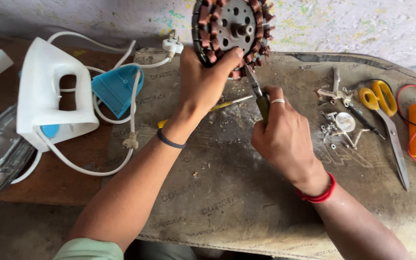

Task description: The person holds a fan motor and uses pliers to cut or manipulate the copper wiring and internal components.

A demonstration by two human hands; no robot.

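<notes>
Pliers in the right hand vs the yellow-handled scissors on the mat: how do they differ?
The pliers are gripped in the right hand, tips up against the wound stator; the scissors lie loose and untouched on the mat. The pliers' handle looks green and mostly hidden by the fingers; the scissors' yellow loops are fully visible. The scissors look longer. Both have metal jaws or blades.

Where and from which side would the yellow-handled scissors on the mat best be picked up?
By the yellow loops of the scissors, coming from above at the far end: they lie flat, blades pointing toward the person, and the loops are free of the screws alongside.
</notes>
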